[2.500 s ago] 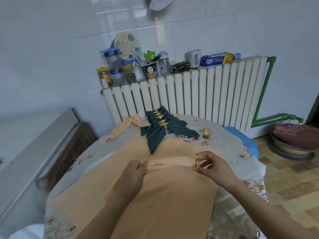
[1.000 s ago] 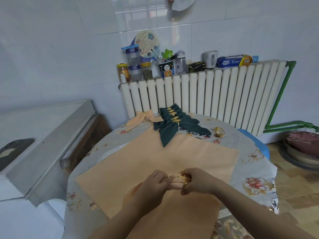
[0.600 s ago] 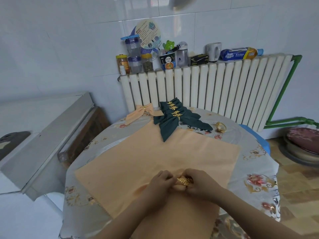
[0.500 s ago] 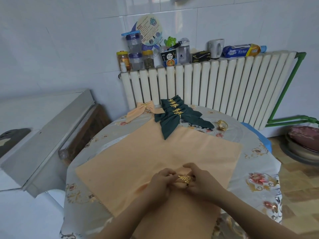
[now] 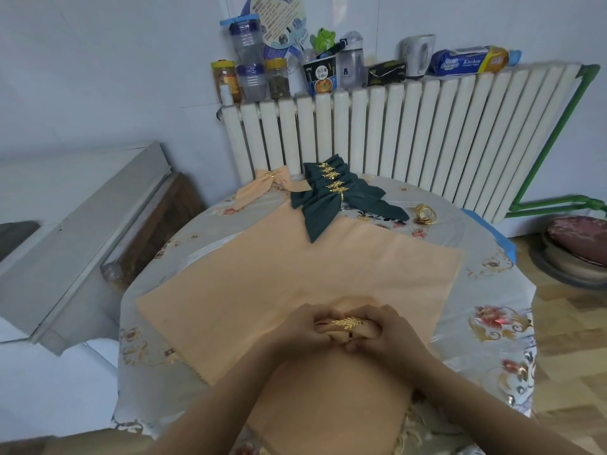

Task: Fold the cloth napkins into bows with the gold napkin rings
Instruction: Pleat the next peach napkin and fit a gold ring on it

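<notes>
White radiator [image 5: 410,133] backs a round table [image 5: 492,290] spread with peach napkins [image 5: 295,274]. Near its front edge, left hand [image 5: 300,330] and right hand [image 5: 391,333] pinch bunched cloth inside a gold napkin ring [image 5: 348,323]. Uneven pulling could skew the bow; fingers hide the gathered folds.

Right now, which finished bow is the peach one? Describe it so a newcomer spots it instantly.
Start at the white radiator behind the round table. At its foot on the table's far edge sits a row of dark green bows; the peach bow lies just left of them. It is the only finished bow in peach, with one gold leaf ring.
</notes>
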